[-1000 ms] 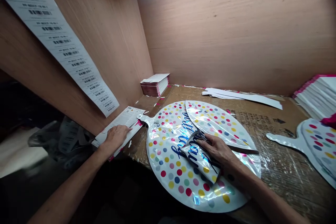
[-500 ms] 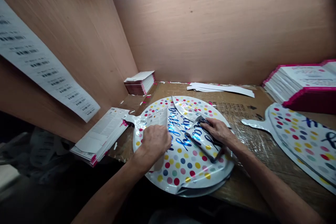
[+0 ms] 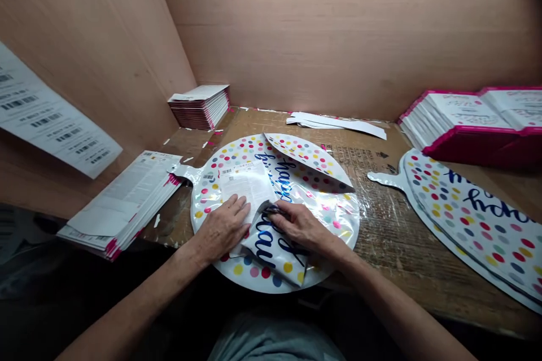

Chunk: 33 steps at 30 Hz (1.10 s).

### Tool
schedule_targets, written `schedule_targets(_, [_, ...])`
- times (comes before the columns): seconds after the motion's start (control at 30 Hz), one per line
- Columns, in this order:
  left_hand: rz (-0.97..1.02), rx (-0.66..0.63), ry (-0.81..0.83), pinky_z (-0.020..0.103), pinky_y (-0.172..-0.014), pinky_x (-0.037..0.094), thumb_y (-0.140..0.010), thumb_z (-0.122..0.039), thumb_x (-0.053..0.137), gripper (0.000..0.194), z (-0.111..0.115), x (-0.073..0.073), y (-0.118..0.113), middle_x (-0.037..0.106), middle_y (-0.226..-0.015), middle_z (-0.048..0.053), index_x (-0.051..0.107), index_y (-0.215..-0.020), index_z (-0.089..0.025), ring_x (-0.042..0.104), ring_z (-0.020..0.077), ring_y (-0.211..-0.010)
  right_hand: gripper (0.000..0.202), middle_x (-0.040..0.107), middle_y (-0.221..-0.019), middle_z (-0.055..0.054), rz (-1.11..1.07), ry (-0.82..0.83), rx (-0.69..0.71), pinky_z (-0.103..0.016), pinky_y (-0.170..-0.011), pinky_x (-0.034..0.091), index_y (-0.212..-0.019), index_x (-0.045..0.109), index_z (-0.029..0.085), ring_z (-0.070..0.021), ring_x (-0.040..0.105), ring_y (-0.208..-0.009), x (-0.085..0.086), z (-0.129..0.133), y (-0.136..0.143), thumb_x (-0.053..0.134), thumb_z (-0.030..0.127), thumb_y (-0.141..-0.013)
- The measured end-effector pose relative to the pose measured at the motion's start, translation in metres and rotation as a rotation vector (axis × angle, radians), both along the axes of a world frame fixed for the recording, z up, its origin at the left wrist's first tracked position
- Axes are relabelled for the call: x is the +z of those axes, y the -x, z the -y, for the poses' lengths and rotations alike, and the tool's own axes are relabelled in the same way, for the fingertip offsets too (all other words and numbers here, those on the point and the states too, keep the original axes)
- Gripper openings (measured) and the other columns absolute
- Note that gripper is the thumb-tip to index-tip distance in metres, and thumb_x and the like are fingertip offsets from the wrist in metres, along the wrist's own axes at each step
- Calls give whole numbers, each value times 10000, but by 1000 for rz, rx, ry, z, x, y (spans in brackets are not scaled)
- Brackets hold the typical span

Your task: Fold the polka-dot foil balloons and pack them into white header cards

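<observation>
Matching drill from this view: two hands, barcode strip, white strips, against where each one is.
1. Left hand
2. Right hand
3. Barcode strip
4. White strips

A. By the left side panel
B. Gripping the folded dotted sheet
C. Near the foot of the back panel
D. Resting on the printed paper

Pairs: 1-D, 2-B, 3-A, 4-C

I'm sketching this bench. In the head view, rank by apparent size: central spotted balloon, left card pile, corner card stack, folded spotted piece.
1. Central spotted balloon
2. Left card pile
3. Folded spotted piece, corner card stack: too alike to rank
</observation>
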<state>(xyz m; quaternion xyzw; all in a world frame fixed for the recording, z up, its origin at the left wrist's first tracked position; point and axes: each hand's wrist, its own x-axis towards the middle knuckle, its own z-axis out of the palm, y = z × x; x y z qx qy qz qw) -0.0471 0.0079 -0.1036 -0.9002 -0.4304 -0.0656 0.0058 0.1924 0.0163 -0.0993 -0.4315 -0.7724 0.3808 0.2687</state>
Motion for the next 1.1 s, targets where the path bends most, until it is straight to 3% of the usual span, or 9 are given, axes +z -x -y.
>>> schedule_targets(0.2, [-267,-88,-23,388,-761,562,-907,-75,410,270,-2,4,-15,624,-1087,226,603,-1093,-43,593,301,-1033,213,568,-724,2,263,-112,31,-258,-625,364,-821,571,215,-140,462,-650,-7,-1,7,457,328,-961])
schedule_targets(0.37, [-350,-59,39,343,-543,507,-826,38,356,284,-5,18,-23,625,-862,181,605,-886,-85,625,287,-788,188,597,-1058,-78,247,-256,-61,-309,-796,471,-1088,589,221,-193,577,-909,-7,6,11,448,245,-966])
schedule_targets(0.47, [-354,-20,67,352,-545,501,-838,-54,454,155,-9,27,-25,637,-824,161,601,-868,-90,646,280,-719,406,496,-1312,-137,233,-281,-170,-373,-874,497,-1333,456,217,-246,565,-1089,-9,9,15,517,255,-933])
schedule_targets(0.53, [-340,-41,56,356,-553,501,-813,-185,585,116,-11,31,-24,642,-836,163,599,-874,-87,652,291,-728,498,468,-1341,-153,249,-266,-233,-406,-906,494,-1364,411,200,-273,535,-1154,-11,7,16,569,256,-895])
schedule_targets(0.6, [-328,-60,17,347,-549,489,-791,-227,629,160,-12,34,-22,643,-838,161,597,-863,-88,649,288,-730,451,511,-1259,-138,273,-215,-261,-403,-903,487,-1285,460,186,-270,531,-1137,-13,2,16,606,271,-867])
schedule_targets(0.67, [-322,-54,-36,324,-542,468,-835,-136,542,67,-15,38,-21,644,-818,145,594,-848,-95,643,260,-712,356,553,-1131,-106,304,-158,-282,-366,-850,480,-1155,526,176,-250,549,-1048,-12,-5,15,638,310,-845])
schedule_targets(0.8, [-285,-31,-144,287,-532,430,-855,20,368,260,-22,48,-20,643,-780,122,585,-806,-114,629,213,-681,286,581,-921,-44,339,-59,-339,-281,-688,410,-941,591,180,-196,540,-834,-6,-18,16,681,410,-798])
schedule_targets(1.0, [-303,-103,-205,339,-565,471,-865,15,353,291,-26,57,-27,657,-809,148,616,-810,-98,641,256,-721,292,579,-665,11,151,84,-282,-244,-577,312,-716,621,189,-160,518,-664,3,-31,25,608,463,-817])
schedule_targets(1.1, [-176,-58,-180,349,-660,521,-901,-26,356,298,-19,52,-28,687,-847,143,630,-821,-112,670,249,-788,339,583,-635,1,95,52,-415,-248,-574,314,-644,602,186,-162,517,-646,0,-34,26,547,457,-841])
